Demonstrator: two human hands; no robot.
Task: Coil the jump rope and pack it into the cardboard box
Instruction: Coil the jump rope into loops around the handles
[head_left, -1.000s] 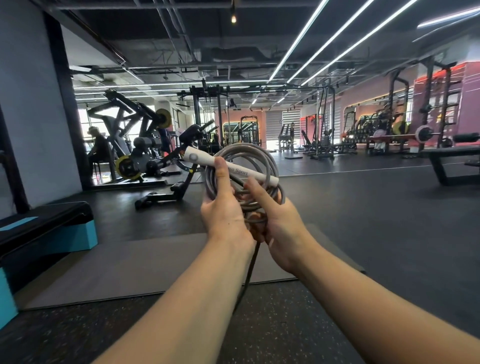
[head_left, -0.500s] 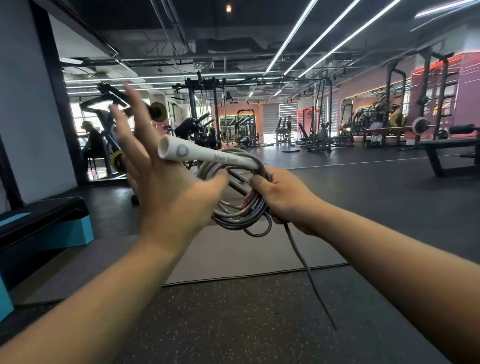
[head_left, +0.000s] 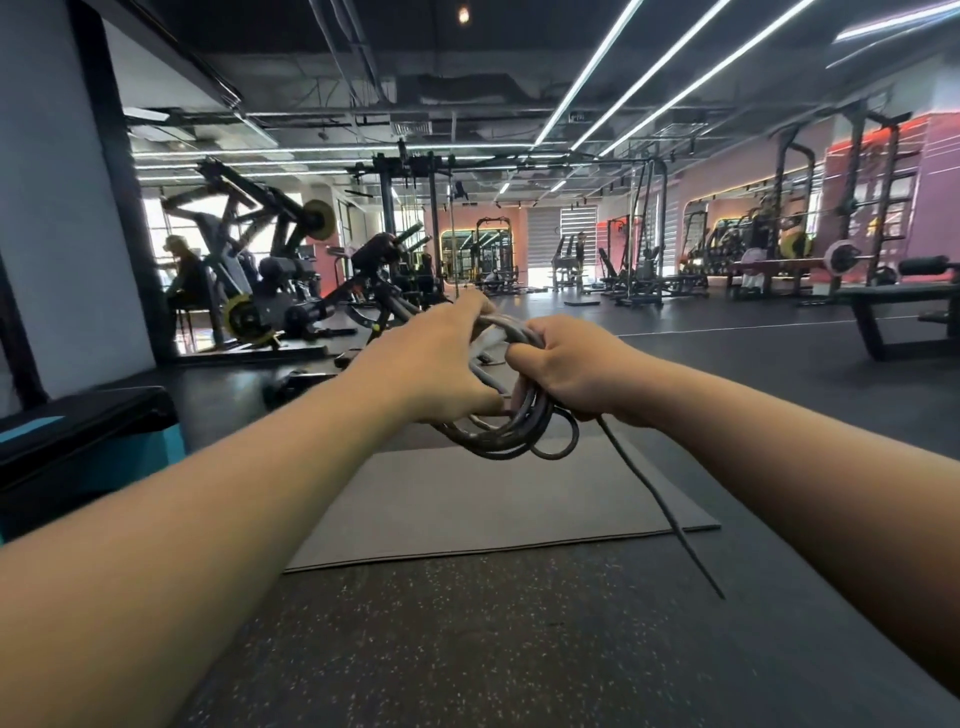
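Above the grey floor mat (head_left: 493, 499) of a gym, the right hand (head_left: 566, 364) and the left hand (head_left: 431, 364) both clasp the coiled jump rope (head_left: 511, 431), which looks light, springy and best held across all loops.

Two bare forearms are seen, no sleeves in view up to the frame edges. Left hand (head_left: 426, 364) and right hand (head_left: 569, 364): nothing worn on the visible wrists or fingers. Slight motion blur is noted.
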